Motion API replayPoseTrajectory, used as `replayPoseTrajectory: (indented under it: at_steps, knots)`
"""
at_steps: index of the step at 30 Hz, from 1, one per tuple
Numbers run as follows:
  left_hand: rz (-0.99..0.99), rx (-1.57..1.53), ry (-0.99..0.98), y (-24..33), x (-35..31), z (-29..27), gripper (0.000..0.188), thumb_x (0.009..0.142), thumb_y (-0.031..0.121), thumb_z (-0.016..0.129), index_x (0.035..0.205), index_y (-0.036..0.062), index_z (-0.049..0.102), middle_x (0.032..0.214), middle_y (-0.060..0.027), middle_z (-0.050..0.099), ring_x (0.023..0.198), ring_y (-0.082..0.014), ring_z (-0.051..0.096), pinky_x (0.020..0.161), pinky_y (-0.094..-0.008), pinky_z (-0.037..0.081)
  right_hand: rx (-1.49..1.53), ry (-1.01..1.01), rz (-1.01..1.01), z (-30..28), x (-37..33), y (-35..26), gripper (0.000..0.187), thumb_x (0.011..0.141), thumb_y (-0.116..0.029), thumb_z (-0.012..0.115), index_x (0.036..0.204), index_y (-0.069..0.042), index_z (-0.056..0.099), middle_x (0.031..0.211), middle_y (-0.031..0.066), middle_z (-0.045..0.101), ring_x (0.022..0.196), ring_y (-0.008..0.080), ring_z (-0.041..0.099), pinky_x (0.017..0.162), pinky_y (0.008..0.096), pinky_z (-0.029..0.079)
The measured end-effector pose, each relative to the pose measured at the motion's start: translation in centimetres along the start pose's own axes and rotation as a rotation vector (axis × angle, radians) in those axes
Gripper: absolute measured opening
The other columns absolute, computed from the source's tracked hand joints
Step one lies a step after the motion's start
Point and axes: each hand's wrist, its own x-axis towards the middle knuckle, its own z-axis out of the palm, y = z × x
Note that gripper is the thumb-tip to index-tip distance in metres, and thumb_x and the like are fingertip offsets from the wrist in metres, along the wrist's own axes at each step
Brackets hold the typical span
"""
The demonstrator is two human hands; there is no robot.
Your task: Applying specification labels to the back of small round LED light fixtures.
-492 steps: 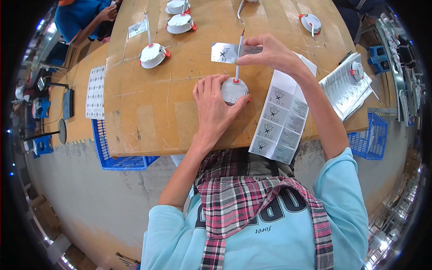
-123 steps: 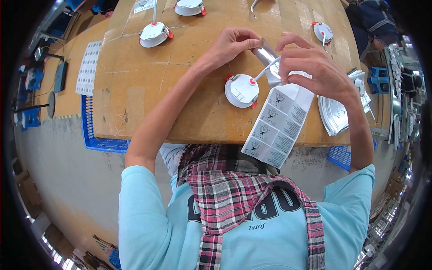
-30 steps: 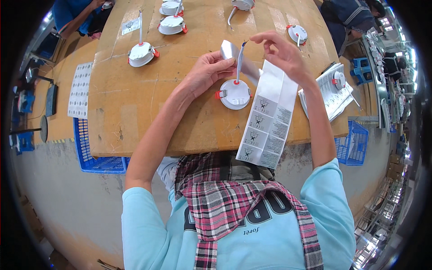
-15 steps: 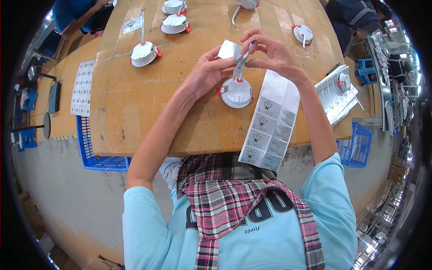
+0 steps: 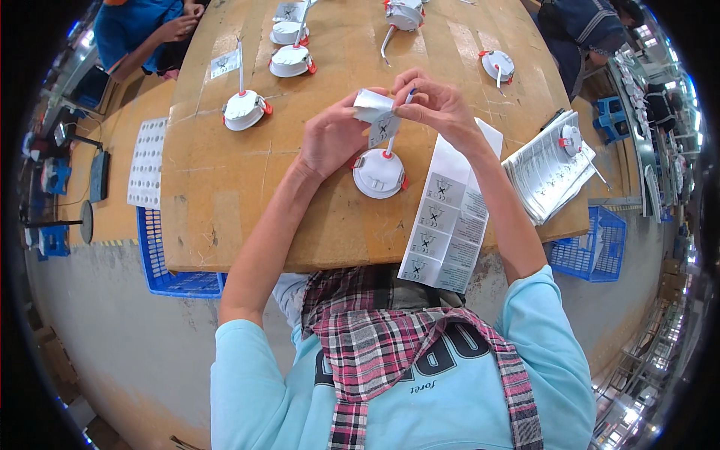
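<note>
Tabletop of tan, tape-patched board (image 5: 202,217) spreads under everything else in hand. Over its near edge hangs a long white-and-grey paper sheet of stickers (image 5: 450,214), just beside the right forearm, and farther right lies a fanned stack of printed white papers (image 5: 546,176). The bare left hand (image 5: 334,136) pinches one side of a small, folded silvery-white label (image 5: 383,130) between thumb and fingers; the bare right hand (image 5: 442,109) grips the label's other side, close against a thin white cord (image 5: 389,145) (whether it clasps the cord as well, the fingers hide). Below them, a round white lamp with red side clips (image 5: 379,174) rests on the tabletop, the cord rising from its red collar (image 5: 388,154).

Half a second ago the label was twisted at the cord, its blank end uppermost; now its printed square faces the person, just left of the cord, with a pale fold above. The lamp has turned slightly too. For the work, this suggests the label is better lined up with the cord, though whether it sticks there cannot be told.
</note>
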Motion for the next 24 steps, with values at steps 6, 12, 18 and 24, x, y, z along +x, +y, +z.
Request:
replayPoseTrajectory:
  at_steps: [6,12,18,24]
  knots:
    - [0.080,0.235,0.233,0.0,0.2,-0.8,0.042,0.088,0.030,0.056,0.121,0.0040,0.051,0.114,-0.0082,0.057,0.111,-0.0180,0.050,0.094,-0.0382,0.040,0.021,0.097,0.059,0.3,-0.6,-0.2,0.006,0.084,-0.010,0.066,0.088,-0.005,0.065,0.102,0.0012,0.052,0.093,0.0087,0.053,0.082,0.0255,0.045]
    - [0.089,0.377,0.273,-0.4,1.0,-0.6,0.021,0.089,0.021,0.061,0.102,0.0044,0.061,0.098,-0.0034,0.063,0.094,-0.0114,0.059,0.087,-0.0323,0.046,0.033,0.126,0.052,0.3,-0.6,-0.2,0.009,0.084,-0.013,0.067,0.088,-0.006,0.065,0.103,0.0014,0.052,0.094,0.0085,0.053,0.082,0.0245,0.045]
    - [0.135,0.428,0.269,-0.8,1.2,-0.9,0.014,0.090,0.018,0.060,0.095,0.0049,0.063,0.092,-0.0029,0.064,0.087,-0.0100,0.059,0.081,-0.0290,0.047,0.050,0.051,-0.010,-0.3,-0.2,-0.1,0.014,0.075,-0.013,0.075,0.084,-0.008,0.065,0.099,-0.0017,0.053,0.084,0.0069,0.050,0.078,0.0243,0.045]
    - [0.138,0.418,0.280,-1.0,1.1,-1.2,0.015,0.090,0.017,0.060,0.097,0.0045,0.062,0.093,-0.0023,0.064,0.085,-0.0091,0.059,0.080,-0.0286,0.048,-0.064,-0.140,-0.016,-0.7,0.9,-1.2,0.015,0.074,-0.011,0.074,0.083,-0.010,0.063,0.098,-0.0014,0.051,0.092,0.0108,0.052,0.083,0.0282,0.044]
